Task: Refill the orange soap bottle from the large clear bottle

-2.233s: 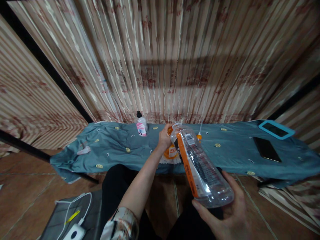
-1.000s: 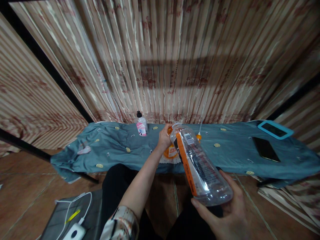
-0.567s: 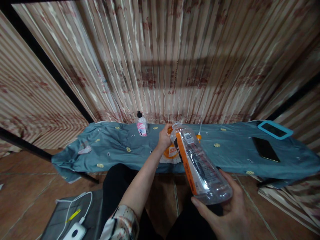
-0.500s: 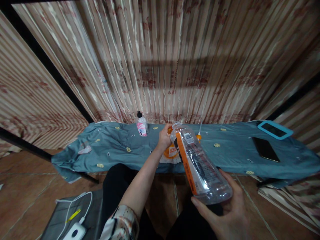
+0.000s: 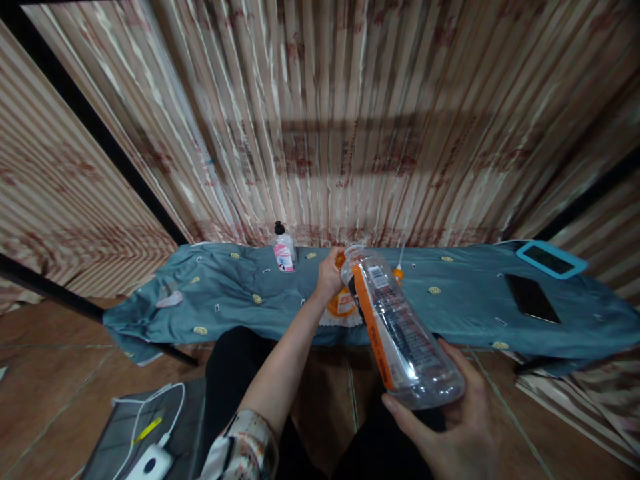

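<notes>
My right hand (image 5: pixel 463 413) is closed around the base of a clear plastic bottle (image 5: pixel 400 333) with an orange-and-black label. The bottle is tilted, its open mouth pointing away from me and lower than its base. Close to that mouth, my left hand (image 5: pixel 330 273) grips the upper part of an orange bottle (image 5: pixel 344 303), which stands on a white lacy cloth (image 5: pixel 340 320). The clear bottle covers part of the orange one, so whether their mouths touch I cannot tell. An orange pump top with a thin clear tube (image 5: pixel 399 273) lies just to the right.
A clear pump bottle with a pink label (image 5: pixel 285 257) stands left on the blue cloth-covered bench (image 5: pixel 260 313). To the right lie a dark phone (image 5: pixel 531 298) and a blue-framed tablet (image 5: pixel 550 260). A grey stool (image 5: pixel 107 440) with a white device and cable is lower left; a striped curtain hangs behind.
</notes>
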Tool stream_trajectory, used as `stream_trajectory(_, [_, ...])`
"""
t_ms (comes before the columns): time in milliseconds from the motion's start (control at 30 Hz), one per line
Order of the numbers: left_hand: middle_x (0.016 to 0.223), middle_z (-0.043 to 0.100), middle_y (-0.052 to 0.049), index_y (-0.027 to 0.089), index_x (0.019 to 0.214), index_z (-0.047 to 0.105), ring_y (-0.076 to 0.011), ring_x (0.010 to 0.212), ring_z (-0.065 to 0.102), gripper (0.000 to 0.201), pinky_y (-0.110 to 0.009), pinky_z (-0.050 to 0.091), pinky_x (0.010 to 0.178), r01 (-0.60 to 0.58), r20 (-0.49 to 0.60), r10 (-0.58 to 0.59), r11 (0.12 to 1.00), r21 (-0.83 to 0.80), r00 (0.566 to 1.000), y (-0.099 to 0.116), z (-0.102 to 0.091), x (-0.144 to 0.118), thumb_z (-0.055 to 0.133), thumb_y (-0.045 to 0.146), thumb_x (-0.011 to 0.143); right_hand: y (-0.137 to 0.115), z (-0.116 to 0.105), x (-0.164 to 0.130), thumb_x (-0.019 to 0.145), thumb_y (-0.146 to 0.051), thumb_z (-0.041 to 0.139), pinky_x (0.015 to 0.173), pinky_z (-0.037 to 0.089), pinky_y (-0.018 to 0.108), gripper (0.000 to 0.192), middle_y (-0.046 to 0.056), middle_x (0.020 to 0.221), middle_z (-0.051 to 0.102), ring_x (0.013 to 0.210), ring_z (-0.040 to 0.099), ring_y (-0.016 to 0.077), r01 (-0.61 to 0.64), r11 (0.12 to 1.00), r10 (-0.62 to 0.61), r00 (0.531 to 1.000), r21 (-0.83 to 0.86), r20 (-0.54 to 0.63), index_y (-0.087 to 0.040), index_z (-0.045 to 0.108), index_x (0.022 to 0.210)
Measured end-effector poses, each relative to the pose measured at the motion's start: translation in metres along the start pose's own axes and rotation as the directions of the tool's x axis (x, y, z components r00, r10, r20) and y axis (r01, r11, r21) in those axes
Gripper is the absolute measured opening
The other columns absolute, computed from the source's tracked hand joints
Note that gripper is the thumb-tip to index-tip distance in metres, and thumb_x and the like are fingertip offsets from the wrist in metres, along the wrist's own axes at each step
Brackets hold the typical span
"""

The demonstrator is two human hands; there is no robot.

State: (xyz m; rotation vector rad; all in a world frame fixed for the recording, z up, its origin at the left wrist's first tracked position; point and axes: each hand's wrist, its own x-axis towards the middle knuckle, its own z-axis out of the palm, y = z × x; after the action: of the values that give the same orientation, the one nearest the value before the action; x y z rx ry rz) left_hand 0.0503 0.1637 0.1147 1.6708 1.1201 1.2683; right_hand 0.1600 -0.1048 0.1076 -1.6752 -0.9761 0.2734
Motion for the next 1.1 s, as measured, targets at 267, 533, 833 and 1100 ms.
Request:
stream_trajectory(267, [0.084, 0.076, -0.002, 0.017, 0.093, 0.071, -0.0194, 0.081, 0.069, 0.026, -0.028, 0.055, 0.078, -0.004, -0.012, 0.004, 1.0, -0.008, 1.0, 0.0, 0.001, 0.0, 0.084, 0.025, 0.072, 0.006, -0.001, 0.0, 0.057, -0.062, 0.091, 0.074, 0.064, 0.038, 0.101, 0.017, 0.146, 0.06, 0.111, 0.071, 0.0339, 0.01, 1.0, -0.01, 1.0, -0.01, -0.004, -0.025, 0.053, 0.142])
stream_trajectory(533, [0.082, 0.075, -0.001, 0.018, 0.091, 0.07, -0.0193, 0.081, 0.069, 0.028, -0.028, 0.054, 0.078, 0.004, -0.009, -0.004, 1.0, -0.014, 1.0, -0.002, 0.001, 0.001, 0.085, 0.031, 0.07, -0.01, 0.002, -0.002, 0.059, -0.073, 0.084, 0.074, 0.064, 0.041, 0.1, 0.018, 0.142, 0.062, 0.101, 0.074, 0.0326, -0.018, 0.999, 0.016, 0.999, -0.044, -0.044, -0.022, 0.055, 0.14])
stream_trajectory(833, [0.085, 0.076, -0.003, 0.018, 0.093, 0.071, -0.0206, 0.082, 0.071, 0.029, -0.029, 0.055, 0.077, -0.01, -0.008, 0.01, 1.0, 0.001, 1.0, -0.006, 0.001, 0.002, 0.084, 0.031, 0.071, -0.018, 0.005, -0.004, 0.057, -0.075, 0.083, 0.082, 0.06, 0.045, 0.103, 0.019, 0.146, 0.058, 0.117, 0.066, 0.0381, -0.088, 0.996, 0.089, 0.995, 0.012, -0.043, -0.021, 0.054, 0.14])
stream_trajectory(1100, [0.085, 0.075, -0.002, 0.019, 0.092, 0.068, -0.02, 0.082, 0.069, 0.03, -0.03, 0.054, 0.081, -0.002, -0.01, 0.002, 1.0, -0.029, 1.0, -0.006, 0.002, 0.001, 0.084, 0.033, 0.07, -0.028, 0.006, -0.006, 0.059, -0.077, 0.081, 0.086, 0.058, 0.047, 0.102, 0.017, 0.145, 0.059, 0.114, 0.068, 0.0366, -0.111, 0.994, 0.111, 0.993, 0.002, -0.043, -0.022, 0.054, 0.141])
